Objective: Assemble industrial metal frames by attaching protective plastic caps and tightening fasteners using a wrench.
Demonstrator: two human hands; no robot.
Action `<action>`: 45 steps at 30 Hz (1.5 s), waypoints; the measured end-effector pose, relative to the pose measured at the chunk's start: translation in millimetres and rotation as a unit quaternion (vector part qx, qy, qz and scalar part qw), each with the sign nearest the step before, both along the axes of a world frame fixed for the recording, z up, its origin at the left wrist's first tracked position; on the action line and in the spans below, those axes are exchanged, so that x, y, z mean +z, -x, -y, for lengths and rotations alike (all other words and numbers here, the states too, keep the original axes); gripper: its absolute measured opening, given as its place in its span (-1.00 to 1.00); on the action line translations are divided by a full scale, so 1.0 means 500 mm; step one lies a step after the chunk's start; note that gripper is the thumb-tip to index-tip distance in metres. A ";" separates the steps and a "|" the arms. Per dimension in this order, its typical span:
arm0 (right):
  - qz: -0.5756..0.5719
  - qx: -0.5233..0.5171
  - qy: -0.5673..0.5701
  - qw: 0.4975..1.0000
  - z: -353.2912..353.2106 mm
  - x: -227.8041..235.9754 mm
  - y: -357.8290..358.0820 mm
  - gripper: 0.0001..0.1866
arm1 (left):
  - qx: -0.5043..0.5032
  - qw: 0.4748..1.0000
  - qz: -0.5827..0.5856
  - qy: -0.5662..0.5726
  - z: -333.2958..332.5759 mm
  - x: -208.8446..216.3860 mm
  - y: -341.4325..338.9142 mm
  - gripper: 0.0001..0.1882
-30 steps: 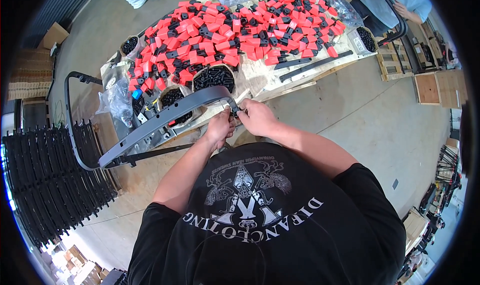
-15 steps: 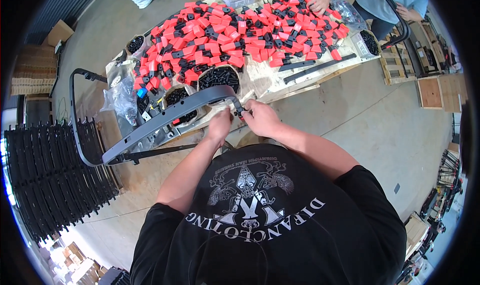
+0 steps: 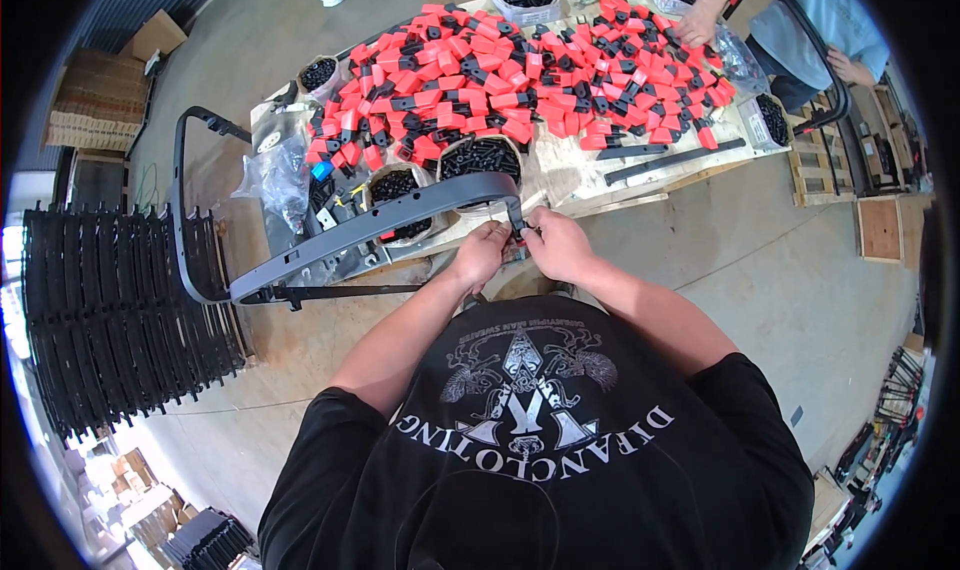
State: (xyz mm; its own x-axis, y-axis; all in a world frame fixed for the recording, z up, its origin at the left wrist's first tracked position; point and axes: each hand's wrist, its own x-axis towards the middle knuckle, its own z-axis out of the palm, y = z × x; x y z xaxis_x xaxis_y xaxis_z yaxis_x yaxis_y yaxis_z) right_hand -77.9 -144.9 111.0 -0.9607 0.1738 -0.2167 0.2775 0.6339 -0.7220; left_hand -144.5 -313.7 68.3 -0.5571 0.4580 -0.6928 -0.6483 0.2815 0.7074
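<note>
A long black metal frame (image 3: 350,232) with bent corners reaches from the left across the near edge of the table to my hands. Its right end curves down between them. My right hand (image 3: 560,248) is closed on this end, thumb and fingers pinched together. Close against the same end, my left hand (image 3: 480,258) has its fingers curled; what they hold is hidden. A small bit of red shows at the fingertips. Just beyond the frame stand a tub of black plastic parts (image 3: 478,160) and a smaller tub of black parts (image 3: 395,185).
Red-and-black plastic pieces (image 3: 440,80) cover much of the wooden table (image 3: 550,185). A clear plastic bag (image 3: 280,185) lies at its left end. Many black frames (image 3: 120,310) are stacked at left. Across the table, another person's hand (image 3: 697,25) touches the red pieces; a second black frame (image 3: 805,30) is beside them.
The whole view has shifted, so the table sits farther right in it. My left hand has come closer to the frame's end and my right hand. The right hand keeps its grip there.
</note>
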 end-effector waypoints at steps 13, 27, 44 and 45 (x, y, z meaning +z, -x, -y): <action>-0.065 -0.085 0.105 0.989 -0.011 -0.045 -0.078 -0.61 | -0.231 0.718 -0.530 0.388 0.150 0.101 0.126 -0.80; 0.186 -0.191 0.101 0.959 0.105 -0.179 -0.300 -0.58 | -0.159 0.764 -0.439 0.446 0.256 -0.022 0.223 -0.60; 0.154 0.000 0.564 0.812 0.237 0.054 -0.056 -0.55 | -0.148 0.952 -0.267 -0.032 0.237 0.263 -0.063 -0.60; 0.149 0.014 0.594 0.791 0.257 0.056 -0.043 -0.54 | -0.184 0.909 -0.372 -0.008 0.240 0.271 -0.074 -0.55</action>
